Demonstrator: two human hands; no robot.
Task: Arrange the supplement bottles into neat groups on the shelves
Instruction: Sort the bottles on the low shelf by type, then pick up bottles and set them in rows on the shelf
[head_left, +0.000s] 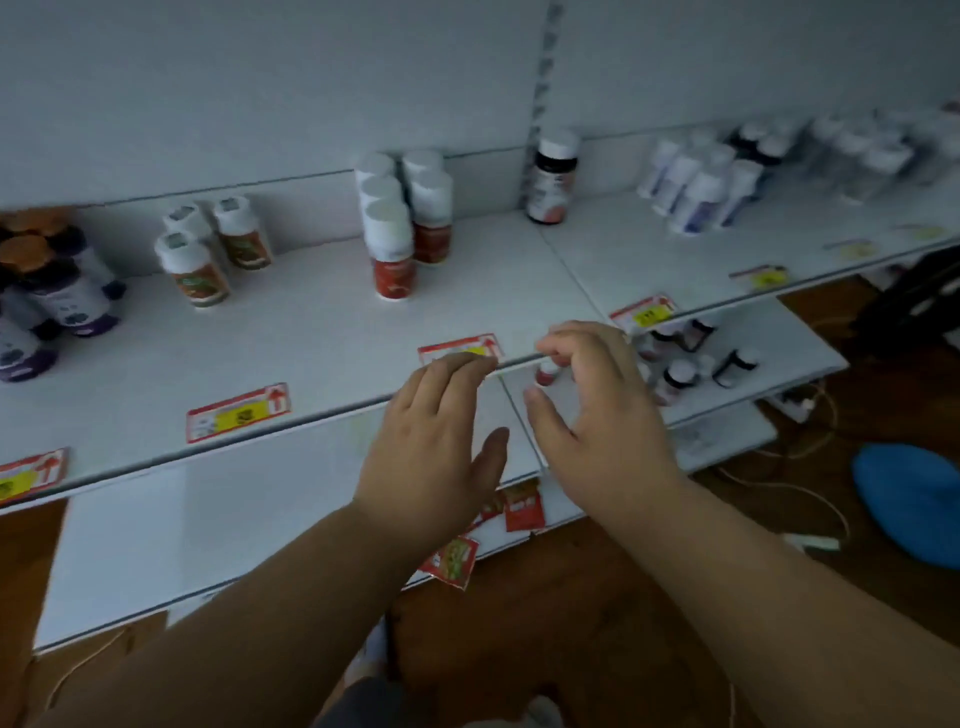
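Up on the top shelf (322, 332) the bottles stand upright with caps up, in small groups well apart. At the far left is a bunch of purple bottles (57, 296) with orange caps. Next come three white-capped bottles with brown labels (208, 249). In the middle, red-label bottles (402, 223) stand in two rows running front to back. A lone dark bottle (551, 176) stands by the back wall, and white bottles (696, 182) stand further right, blurry. Wide bare room lies between the groups and along the front edge. Red and yellow price tags (238, 413) sit on that edge; their writing is too blurry to read. On the lower shelf (789, 353), dark bottles (680, 376) are mixed up, some tipped over. The left hand (436, 447) hangs just below the top shelf's edge with fingers straight and loose, holding nothing. The right hand (597, 400) is beside it, fingers curled in a loose claw above a small red bottle (546, 373) on the lower shelf; I cannot tell if it touches the bottle. Red packets (522, 504) lie on the bottom shelf near the floor.
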